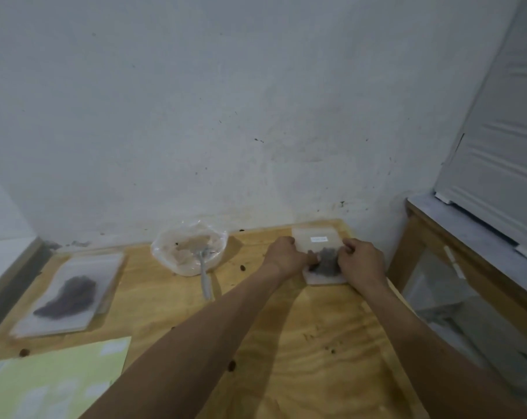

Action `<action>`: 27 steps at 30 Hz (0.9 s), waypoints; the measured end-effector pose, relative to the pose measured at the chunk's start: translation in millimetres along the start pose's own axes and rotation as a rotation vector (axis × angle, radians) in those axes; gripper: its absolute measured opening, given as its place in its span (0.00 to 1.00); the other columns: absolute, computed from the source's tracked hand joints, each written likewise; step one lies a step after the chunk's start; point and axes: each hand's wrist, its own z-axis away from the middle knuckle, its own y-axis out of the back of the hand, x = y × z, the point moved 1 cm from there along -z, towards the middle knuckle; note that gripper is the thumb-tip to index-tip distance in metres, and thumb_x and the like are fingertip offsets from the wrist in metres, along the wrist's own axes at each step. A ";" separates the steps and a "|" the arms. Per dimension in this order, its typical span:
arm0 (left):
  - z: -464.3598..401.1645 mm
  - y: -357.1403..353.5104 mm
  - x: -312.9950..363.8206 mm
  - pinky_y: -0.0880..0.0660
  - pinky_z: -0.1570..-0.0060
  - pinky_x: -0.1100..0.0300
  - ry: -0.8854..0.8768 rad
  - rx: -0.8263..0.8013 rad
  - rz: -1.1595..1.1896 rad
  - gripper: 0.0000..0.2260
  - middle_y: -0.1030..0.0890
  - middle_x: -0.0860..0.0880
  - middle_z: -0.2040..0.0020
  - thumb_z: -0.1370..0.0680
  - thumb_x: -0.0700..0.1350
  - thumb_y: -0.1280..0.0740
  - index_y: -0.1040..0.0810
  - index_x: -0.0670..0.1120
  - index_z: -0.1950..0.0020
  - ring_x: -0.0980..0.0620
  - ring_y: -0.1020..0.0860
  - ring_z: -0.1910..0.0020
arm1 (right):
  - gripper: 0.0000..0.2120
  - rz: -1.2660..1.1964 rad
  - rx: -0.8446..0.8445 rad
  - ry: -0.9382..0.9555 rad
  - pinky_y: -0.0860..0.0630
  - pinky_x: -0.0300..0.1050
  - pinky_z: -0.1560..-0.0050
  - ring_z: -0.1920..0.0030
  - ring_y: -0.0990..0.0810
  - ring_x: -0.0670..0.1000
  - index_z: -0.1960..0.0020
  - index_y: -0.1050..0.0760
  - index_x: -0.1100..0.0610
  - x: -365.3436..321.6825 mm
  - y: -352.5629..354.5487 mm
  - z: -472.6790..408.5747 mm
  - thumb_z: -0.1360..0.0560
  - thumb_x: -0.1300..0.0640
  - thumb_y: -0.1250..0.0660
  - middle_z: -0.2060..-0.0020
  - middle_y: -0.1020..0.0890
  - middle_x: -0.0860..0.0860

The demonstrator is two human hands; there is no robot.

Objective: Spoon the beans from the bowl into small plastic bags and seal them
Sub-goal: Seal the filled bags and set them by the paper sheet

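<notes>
A small clear plastic bag (322, 255) with a dark clump of beans lies at the far right of the wooden table (301, 343). My left hand (283, 255) and my right hand (362, 258) both have curled fingers pinching this bag from either side, near the beans. A clear bowl (189, 249) lined with plastic stands at the back middle, with a white spoon (205, 273) leaning in it, handle toward me. A second bag with dark beans (69, 294) lies flat at the left.
A pale green sheet (53, 382) lies at the near left corner. Loose beans dot the table. A stained wall stands right behind the table. To the right is a wooden cabinet with a glass front (467, 297).
</notes>
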 end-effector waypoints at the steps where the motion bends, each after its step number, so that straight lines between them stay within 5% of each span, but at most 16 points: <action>1: 0.1 -0.1 -0.9 0.22 0.44 0.54 0.006 0.004 0.014 0.29 0.21 0.44 0.36 0.26 0.50 0.24 0.27 0.39 0.30 0.44 0.21 0.40 | 0.20 -0.003 0.005 0.001 0.24 0.48 0.41 0.39 0.20 0.60 0.28 0.26 0.61 -0.6 0.8 0.7 0.18 0.58 0.39 0.36 0.19 0.59; 10: 28.1 15.2 -5.4 0.24 0.39 0.52 0.001 0.036 0.078 0.35 0.23 0.42 0.31 0.26 0.52 0.24 0.33 0.43 0.23 0.42 0.23 0.36 | 0.18 0.010 0.142 0.100 0.22 0.54 0.44 0.44 0.20 0.62 0.32 0.23 0.60 -16.2 14.9 15.2 0.19 0.54 0.36 0.38 0.20 0.61; 17: 63.5 87.2 -12.5 0.23 0.44 0.55 -0.103 0.195 0.092 0.31 0.20 0.49 0.45 0.25 0.56 0.25 0.29 0.46 0.27 0.48 0.20 0.44 | 0.14 -0.111 0.124 0.304 0.25 0.51 0.42 0.43 0.20 0.58 0.36 0.21 0.56 -100.0 0.6 49.5 0.20 0.54 0.34 0.41 0.20 0.57; 22: 107.5 180.2 -43.0 0.27 0.50 0.60 -0.132 0.453 0.084 0.21 0.22 0.55 0.56 0.23 0.52 0.28 0.22 0.45 0.33 0.53 0.22 0.53 | 0.12 -0.251 0.002 0.476 0.23 0.48 0.43 0.48 0.19 0.51 0.40 0.19 0.53 -188.0 -38.0 91.3 0.21 0.52 0.34 0.45 0.18 0.51; 27: 143.8 268.6 -107.4 0.27 0.46 0.58 0.041 0.591 -0.160 0.22 0.19 0.45 0.42 0.23 0.52 0.28 0.23 0.44 0.32 0.47 0.20 0.43 | 0.13 -0.190 -0.282 0.569 0.22 0.49 0.43 0.47 0.19 0.50 0.40 0.20 0.51 -257.5 -103.8 139.0 0.22 0.49 0.33 0.47 0.18 0.48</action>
